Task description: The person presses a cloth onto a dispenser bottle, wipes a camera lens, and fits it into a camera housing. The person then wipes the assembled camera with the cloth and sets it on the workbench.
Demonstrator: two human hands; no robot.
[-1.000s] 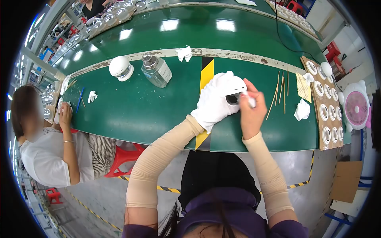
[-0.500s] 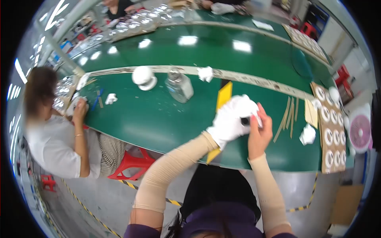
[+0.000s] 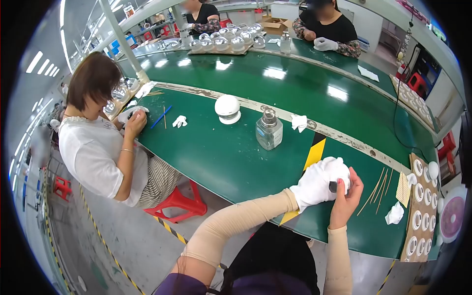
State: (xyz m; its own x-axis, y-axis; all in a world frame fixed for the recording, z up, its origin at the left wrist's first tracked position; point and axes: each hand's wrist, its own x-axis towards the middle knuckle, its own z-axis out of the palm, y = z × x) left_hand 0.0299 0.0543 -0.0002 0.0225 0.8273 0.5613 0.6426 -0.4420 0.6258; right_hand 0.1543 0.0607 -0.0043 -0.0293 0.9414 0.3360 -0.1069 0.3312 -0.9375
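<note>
My left hand (image 3: 322,182), in a white glove, is closed around a small part with a dark round end (image 3: 333,187). The rest of that part is hidden by the glove. My bare right hand (image 3: 346,199) presses against it from the right, thumb and fingers pinched together at the glove's fingertips. Something white shows between the fingers, but I cannot tell whether it is cloth, glove or part. Both hands are over the near side of the green table, beside a yellow and black tape strip (image 3: 314,153).
A clear bottle (image 3: 269,132), a white domed container (image 3: 227,109) and a crumpled white cloth (image 3: 299,123) stand ahead. Thin sticks (image 3: 376,189), another cloth (image 3: 394,213) and a board of white rings (image 3: 410,246) lie right. A co-worker (image 3: 98,142) sits left.
The view has swung left and up, so the table's things appear farther right and lower. My hands stay together on the small part. The co-workers across the table show more fully.
</note>
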